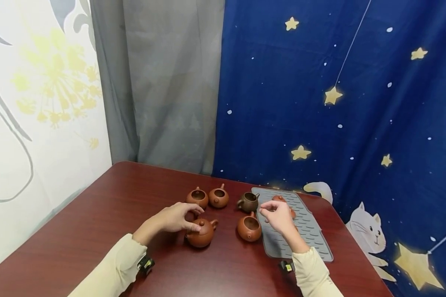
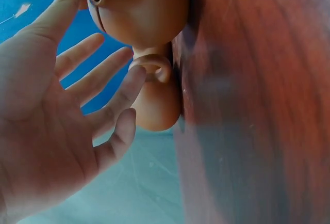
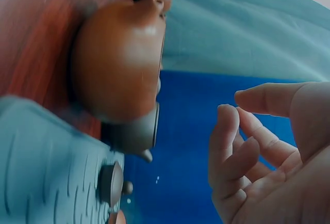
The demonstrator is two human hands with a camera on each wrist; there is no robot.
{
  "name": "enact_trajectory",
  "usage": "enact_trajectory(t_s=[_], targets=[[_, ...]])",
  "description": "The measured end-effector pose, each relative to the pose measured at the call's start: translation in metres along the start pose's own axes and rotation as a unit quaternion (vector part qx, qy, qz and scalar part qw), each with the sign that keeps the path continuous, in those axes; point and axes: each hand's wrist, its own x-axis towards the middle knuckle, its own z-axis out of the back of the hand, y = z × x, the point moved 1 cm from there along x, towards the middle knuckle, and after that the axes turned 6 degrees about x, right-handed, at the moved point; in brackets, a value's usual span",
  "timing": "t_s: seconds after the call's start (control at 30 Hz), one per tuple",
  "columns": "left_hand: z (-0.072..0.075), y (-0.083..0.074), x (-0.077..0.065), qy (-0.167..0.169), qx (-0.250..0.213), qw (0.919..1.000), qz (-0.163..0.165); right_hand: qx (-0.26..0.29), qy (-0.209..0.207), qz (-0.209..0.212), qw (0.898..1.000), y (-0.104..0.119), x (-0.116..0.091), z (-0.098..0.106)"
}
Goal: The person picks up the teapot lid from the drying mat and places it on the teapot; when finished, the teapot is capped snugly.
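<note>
My left hand (image 1: pixel 172 218) is beside a brown clay teapot (image 1: pixel 202 237) with its lid on. The thumb is close to the lid knob; whether it touches cannot be told. In the left wrist view, the left hand (image 2: pixel 36 79) has its fingers spread, with the teapot (image 2: pixel 144 10) past the fingertips. Over the near edge of a grey mat (image 1: pixel 308 237) hovers my right hand (image 1: pixel 279 216). Its fingers bend loosely, thumb near the index fingertip, holding nothing in the right wrist view. Closest to it are a lidless reddish teapot (image 1: pixel 249 234) and a dark lidless teapot (image 1: pixel 250 202).
Two more lidless reddish teapots stand behind the left hand, one on the left (image 1: pixel 198 200) and one on the right (image 1: pixel 218 199). A dark lid (image 3: pixel 109 182) and reddish lids (image 1: pixel 278 199) lie on the mat. Curtains hang behind the wooden table (image 1: pixel 126 198).
</note>
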Motion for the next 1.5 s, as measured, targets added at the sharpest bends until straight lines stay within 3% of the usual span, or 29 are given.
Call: enact_trajectory(t_s=[0.23,0.37,0.63,0.8,1.03,1.27,1.5], targets=[[-0.003,0.004,0.003,-0.039,-0.037,0.9984,0.018,-0.018,-0.01,-0.041,0.999,-0.015,0.002,0.011],[-0.002,0.007,0.004,-0.054,-0.062,0.9966,0.004,-0.019,-0.007,-0.035,0.999,-0.024,0.005,0.015],[0.001,0.019,0.007,-0.058,-0.068,0.996,0.006,-0.031,-0.012,-0.036,0.999,-0.029,0.009,0.028],[0.001,0.022,0.014,-0.075,-0.047,0.9957,0.028,-0.042,-0.016,-0.061,0.997,-0.032,0.012,0.039],[0.006,0.03,0.026,-0.103,0.0,0.9935,0.05,-0.109,-0.021,-0.064,0.992,-0.037,0.02,0.05],[0.004,0.038,0.032,-0.078,0.001,0.9923,0.096,-0.126,-0.021,-0.07,0.989,-0.046,0.031,0.056],[0.003,0.039,0.039,-0.05,-0.032,0.9909,0.121,-0.146,-0.011,-0.096,0.985,-0.052,0.04,0.067]])
